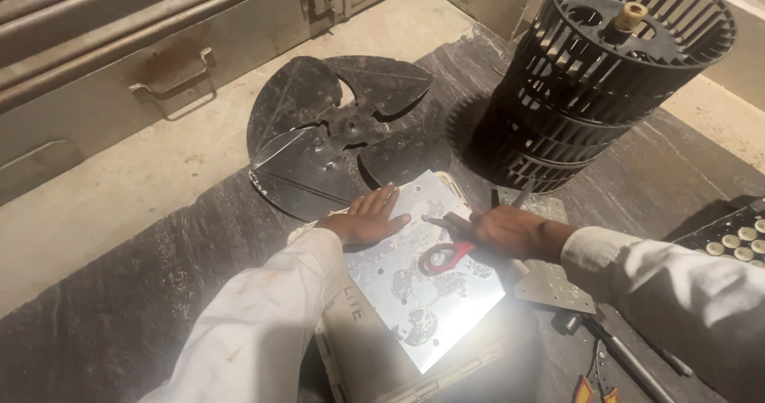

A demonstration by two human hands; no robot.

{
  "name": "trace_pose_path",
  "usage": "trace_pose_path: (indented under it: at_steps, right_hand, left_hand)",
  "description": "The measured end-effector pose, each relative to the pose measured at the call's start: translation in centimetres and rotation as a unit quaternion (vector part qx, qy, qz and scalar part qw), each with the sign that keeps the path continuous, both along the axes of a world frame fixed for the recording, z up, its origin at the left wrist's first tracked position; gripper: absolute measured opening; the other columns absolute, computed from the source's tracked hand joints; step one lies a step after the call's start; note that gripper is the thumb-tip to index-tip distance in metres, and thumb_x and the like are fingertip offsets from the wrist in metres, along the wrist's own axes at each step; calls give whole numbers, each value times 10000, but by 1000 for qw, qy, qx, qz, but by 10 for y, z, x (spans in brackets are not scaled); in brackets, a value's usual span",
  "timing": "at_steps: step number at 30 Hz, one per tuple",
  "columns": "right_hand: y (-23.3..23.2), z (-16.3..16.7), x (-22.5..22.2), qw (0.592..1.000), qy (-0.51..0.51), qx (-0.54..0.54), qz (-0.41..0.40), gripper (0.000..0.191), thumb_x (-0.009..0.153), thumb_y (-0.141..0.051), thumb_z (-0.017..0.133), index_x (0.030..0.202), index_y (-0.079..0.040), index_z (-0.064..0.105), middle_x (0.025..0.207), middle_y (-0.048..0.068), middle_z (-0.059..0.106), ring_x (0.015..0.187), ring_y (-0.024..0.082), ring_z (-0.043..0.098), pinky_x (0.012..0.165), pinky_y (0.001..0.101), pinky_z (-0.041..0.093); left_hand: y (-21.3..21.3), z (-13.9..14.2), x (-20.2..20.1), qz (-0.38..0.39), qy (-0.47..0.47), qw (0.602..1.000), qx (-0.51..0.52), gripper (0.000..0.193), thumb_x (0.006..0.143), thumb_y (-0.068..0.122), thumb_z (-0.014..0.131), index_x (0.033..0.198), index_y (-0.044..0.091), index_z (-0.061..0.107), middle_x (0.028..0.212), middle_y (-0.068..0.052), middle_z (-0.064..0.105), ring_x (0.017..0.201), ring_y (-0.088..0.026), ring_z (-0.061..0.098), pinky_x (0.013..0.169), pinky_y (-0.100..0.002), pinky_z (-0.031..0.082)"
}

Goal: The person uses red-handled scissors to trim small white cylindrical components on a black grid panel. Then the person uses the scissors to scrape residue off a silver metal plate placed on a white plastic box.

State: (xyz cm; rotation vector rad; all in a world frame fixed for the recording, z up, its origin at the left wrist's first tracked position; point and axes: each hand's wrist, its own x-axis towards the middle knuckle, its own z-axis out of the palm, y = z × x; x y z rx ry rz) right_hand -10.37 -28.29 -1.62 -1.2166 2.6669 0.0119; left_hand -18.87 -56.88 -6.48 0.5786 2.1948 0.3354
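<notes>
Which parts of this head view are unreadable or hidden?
- Tool tip: the red-handled tool runs under the right hand.
- Metal sheet: glare washes out its surface; the left hand covers one corner.
- Tools at the lower right: cut off by the frame edge.

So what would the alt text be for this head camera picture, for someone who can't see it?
A person's left hand presses flat on a shiny metal plate while the right hand holds a red-handled tool against it. Behind lie a flat dark fan blade and an upright black cylindrical blower wheel, all on a dark mat.
</notes>
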Motion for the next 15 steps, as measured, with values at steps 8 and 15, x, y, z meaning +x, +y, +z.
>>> trace_pose_path:
  at_steps: [8, 15]
  right_hand:
    - [-3, -1, -9, 980, -155, 47, -118, 438, 1054, -223, 332, 1427, -4, 400, 865, 197, 638, 721, 333, 709, 644, 369, 662]
    - [-8, 10, -10, 965, -183, 48, -181, 406, 1040, -267, 372, 1329, -95, 598, 680, 121, 619, 605, 281, 693, 538, 366, 616]
  left_hand:
    - [-1, 25, 9, 10, -5, 1000, -7, 926, 855, 788, 161, 1618, 362, -143, 1707, 114, -230, 1581, -266, -134, 1224, -696, 25]
    - [0, 5, 1, -44, 23, 996, 70, 925, 901, 767, 123, 1617, 259, -168, 1693, 28, -254, 1573, -264, -213, 1276, -492, -20]
